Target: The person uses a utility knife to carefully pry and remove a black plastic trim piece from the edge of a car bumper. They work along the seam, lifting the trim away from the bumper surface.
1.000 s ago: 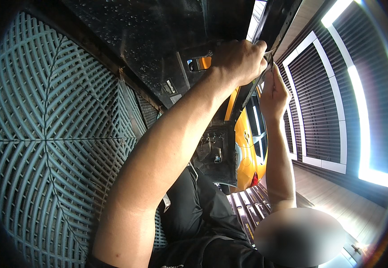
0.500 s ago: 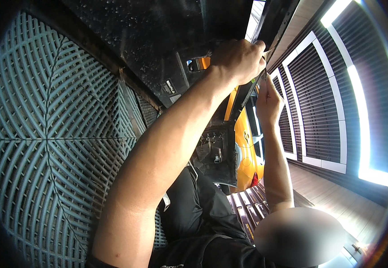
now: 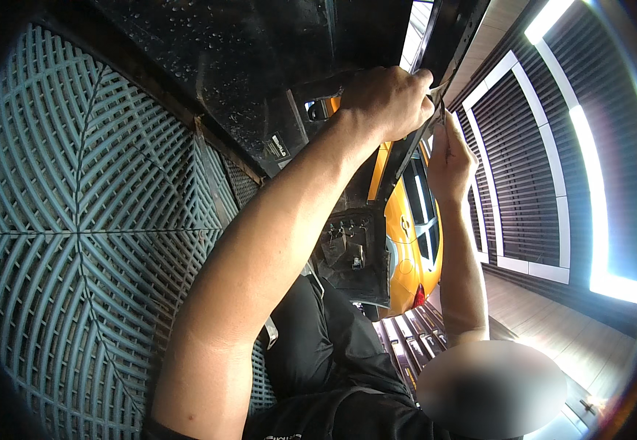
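My left hand (image 3: 388,103) reaches up across the middle, its fingers closed at the edge of a long black panel (image 3: 447,40). A thin pale sliver shows at its fingertips; what the grip encloses is hidden. Just right of it, my right hand (image 3: 454,161) has its fingers pinched together by a thin dark strip at the same edge. Whether that strip is a separate piece I cannot tell. Below the hands, a black part with a rough, speckled surface (image 3: 260,44) fills the upper middle, and a small orange-and-black opening shows in it.
A yellow car (image 3: 400,275) with a red tail light stands beyond the panel. Grey-green grated floor tiles (image 3: 32,183) cover the left side. Bright ceiling light strips (image 3: 593,198) run down the right. My black trousers (image 3: 300,323) show below, near a dark moulded part (image 3: 344,246).
My right hand has shifted slightly right and up, uncovering more of the yellow car. My left hand stays closed at nearly the same spot on the panel edge.
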Action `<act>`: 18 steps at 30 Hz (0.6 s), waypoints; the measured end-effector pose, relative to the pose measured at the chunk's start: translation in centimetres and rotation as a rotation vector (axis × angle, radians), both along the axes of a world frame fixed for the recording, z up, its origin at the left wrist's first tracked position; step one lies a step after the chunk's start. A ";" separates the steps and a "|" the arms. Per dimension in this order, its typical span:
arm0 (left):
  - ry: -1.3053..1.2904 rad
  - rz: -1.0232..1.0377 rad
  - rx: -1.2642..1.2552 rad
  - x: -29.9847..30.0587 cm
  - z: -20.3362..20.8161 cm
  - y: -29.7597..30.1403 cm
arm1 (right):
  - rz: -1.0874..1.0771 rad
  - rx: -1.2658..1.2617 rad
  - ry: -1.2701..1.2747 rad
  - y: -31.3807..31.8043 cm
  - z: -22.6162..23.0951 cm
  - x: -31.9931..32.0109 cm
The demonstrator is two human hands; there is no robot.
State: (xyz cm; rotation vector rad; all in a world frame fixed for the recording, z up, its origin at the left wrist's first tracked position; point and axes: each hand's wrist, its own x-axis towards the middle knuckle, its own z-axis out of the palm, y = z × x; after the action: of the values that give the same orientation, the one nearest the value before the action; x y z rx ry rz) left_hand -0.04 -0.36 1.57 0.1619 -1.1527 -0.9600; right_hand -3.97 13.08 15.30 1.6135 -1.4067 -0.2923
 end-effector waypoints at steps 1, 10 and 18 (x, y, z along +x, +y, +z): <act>0.009 0.008 0.002 0.0 0.0 0.0 | 0.001 0.006 -0.014 -0.1 0.1 0.0; -0.003 0.041 0.013 0.1 0.2 -0.1 | 0.015 0.001 -0.090 -0.9 -0.1 0.0; -0.066 0.022 0.011 0.4 0.2 0.0 | -0.166 -0.050 -0.176 0.6 -0.3 -0.6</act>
State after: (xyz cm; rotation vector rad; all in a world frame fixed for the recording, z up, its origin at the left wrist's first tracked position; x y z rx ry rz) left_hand 0.39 -0.35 1.81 0.2160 -1.2035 -0.9483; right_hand -4.61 13.71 14.95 1.5141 -1.6738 -0.2131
